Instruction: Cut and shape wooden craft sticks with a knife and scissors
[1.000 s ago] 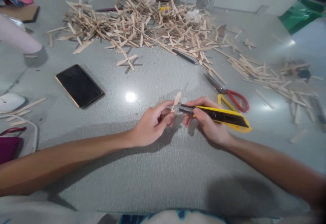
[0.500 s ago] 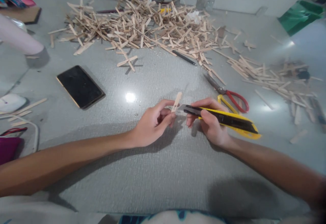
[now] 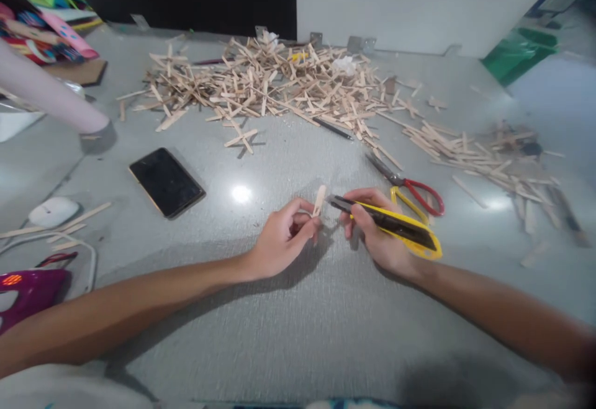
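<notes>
My left hand (image 3: pixel 286 235) pinches a short wooden craft stick (image 3: pixel 320 199) between thumb and fingers, its free end pointing up. Facing it, my right hand (image 3: pixel 375 229) is closed around a yellow and black utility knife (image 3: pixel 400 228). The knife's tip points left at the stick, with a small gap between them. Just beyond the right hand lie scissors (image 3: pixel 400 181) with one red and one yellow handle. Part of the stick is hidden by the left fingers.
A large heap of craft sticks (image 3: pixel 261 83) spreads along the back, and a looser pile (image 3: pixel 479 154) lies at right. A black pen (image 3: pixel 333 128) rests before the heap. At left are a phone (image 3: pixel 167 182), a white mouse (image 3: pixel 53 211) and a purple device (image 3: pixel 32 297).
The knife has drawn back slightly from the stick and tilted more steeply. My view has shifted up and to the left, so more of the back and left side shows.
</notes>
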A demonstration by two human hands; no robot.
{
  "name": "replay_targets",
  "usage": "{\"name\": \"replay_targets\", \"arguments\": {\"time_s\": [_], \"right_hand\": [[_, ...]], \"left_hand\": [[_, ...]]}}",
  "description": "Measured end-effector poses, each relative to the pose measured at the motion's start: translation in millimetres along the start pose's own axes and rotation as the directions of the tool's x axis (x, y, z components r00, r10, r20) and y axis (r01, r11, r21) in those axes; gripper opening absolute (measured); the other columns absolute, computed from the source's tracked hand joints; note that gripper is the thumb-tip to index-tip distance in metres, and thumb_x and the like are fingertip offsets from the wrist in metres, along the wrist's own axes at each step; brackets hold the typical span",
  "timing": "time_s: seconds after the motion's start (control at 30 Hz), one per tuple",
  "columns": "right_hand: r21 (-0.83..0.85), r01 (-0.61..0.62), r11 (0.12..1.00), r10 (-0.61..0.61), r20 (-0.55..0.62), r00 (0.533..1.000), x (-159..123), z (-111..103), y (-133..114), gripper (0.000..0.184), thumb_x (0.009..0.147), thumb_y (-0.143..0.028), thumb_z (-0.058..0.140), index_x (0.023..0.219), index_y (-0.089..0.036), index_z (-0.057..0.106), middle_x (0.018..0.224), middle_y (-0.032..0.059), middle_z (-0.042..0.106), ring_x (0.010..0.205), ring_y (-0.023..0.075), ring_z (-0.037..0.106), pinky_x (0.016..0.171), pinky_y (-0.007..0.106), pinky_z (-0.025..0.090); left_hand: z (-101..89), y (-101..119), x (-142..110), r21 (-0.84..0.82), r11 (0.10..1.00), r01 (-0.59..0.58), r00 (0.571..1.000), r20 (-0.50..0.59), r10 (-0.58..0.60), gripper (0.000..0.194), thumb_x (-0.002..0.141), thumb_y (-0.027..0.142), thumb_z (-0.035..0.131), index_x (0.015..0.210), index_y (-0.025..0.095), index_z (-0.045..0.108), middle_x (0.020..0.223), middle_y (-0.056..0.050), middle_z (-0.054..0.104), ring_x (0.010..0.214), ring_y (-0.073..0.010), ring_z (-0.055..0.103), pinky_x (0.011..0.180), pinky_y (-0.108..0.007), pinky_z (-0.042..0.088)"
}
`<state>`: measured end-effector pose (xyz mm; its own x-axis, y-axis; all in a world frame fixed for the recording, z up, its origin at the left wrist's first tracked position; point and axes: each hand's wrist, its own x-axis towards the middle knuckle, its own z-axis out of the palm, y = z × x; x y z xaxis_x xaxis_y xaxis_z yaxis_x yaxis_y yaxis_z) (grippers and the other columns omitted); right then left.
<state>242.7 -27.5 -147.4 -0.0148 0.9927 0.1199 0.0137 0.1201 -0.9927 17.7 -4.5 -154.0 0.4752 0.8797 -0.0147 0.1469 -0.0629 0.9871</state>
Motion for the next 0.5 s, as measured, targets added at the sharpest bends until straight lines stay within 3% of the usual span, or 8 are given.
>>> {"name": "replay_targets", "arguments": {"time_s": [0.1,0.23,0.33,0.4,0.43,0.5], "right_hand": [[-0.078,0.039,0.996,-0.043,-0.055,0.998,0.8,3.7,3.6,0.026,0.101,-0.045,0.080,0.115,-0.025,0.071,0.077,-0.0032,0.074,0.056,0.0130,0.066,0.051,0.025,0.055],[-0.278,0.194,0.941,-0.211,-0.035,0.977,7.3,0.7,15.5,0.030,0.102,-0.035,0.076,0.130,-0.027,0.071,0.099,0.0027,0.080,0.072,0.0172,0.074,0.068,0.032,0.064],[-0.511,0.296,0.807,-0.281,0.110,0.954,20.5,-10.5,15.7,0.043,0.104,-0.024,0.062,0.147,-0.029,0.066,0.129,0.0106,0.079,0.106,0.0265,0.079,0.094,0.047,0.066],[-0.658,0.338,0.673,-0.321,0.152,0.935,30.3,-21.0,7.6,0.046,0.104,-0.023,0.058,0.149,-0.028,0.067,0.142,0.0136,0.075,0.127,0.0325,0.074,0.110,0.058,0.060],[-0.713,0.355,0.605,-0.349,0.163,0.923,34.1,-26.3,0.9,0.040,0.105,-0.025,0.059,0.143,-0.027,0.072,0.141,0.0145,0.076,0.129,0.0346,0.073,0.114,0.062,0.056],[-0.768,0.398,0.502,-0.395,0.206,0.895,37.8,-34.3,-17.0,0.029,0.108,-0.033,0.061,0.127,-0.025,0.081,0.121,0.0140,0.082,0.115,0.0344,0.077,0.113,0.060,0.057]], "left_hand": [[1.7,-1.3,0.2,-0.008,1.000,0.001,0.999,-0.034,-0.001,0.028,0.110,0.047,0.064,0.099,0.023,0.055,0.073,0.001,0.075,0.052,-0.0096,0.056,0.051,-0.021,0.041],[0.4,2.1,4.1,0.245,0.964,-0.107,0.986,-0.101,0.135,0.034,0.113,0.045,0.055,0.094,0.020,0.068,0.074,0.000,0.073,0.056,-0.0117,0.058,0.055,-0.024,0.044],[-8.6,8.1,10.1,0.375,0.914,-0.158,0.971,-0.110,0.213,0.045,0.112,0.044,0.054,0.077,0.019,0.068,0.074,-0.003,0.070,0.065,-0.0147,0.061,0.063,-0.027,0.045],[-18.8,12.8,16.1,0.404,0.897,-0.180,0.964,-0.109,0.242,0.051,0.111,0.042,0.053,0.067,0.019,0.064,0.075,-0.004,0.070,0.066,-0.0150,0.061,0.066,-0.028,0.046],[-24.6,15.4,20.0,0.417,0.889,-0.188,0.960,-0.114,0.256,0.052,0.111,0.040,0.053,0.064,0.019,0.061,0.074,-0.004,0.069,0.065,-0.0147,0.060,0.067,-0.028,0.046],[-35.7,21.7,30.5,0.435,0.878,-0.200,0.947,-0.144,0.287,0.039,0.107,0.035,0.059,0.072,0.019,0.063,0.076,-0.003,0.068,0.066,-0.0143,0.060,0.067,-0.027,0.047]]}}
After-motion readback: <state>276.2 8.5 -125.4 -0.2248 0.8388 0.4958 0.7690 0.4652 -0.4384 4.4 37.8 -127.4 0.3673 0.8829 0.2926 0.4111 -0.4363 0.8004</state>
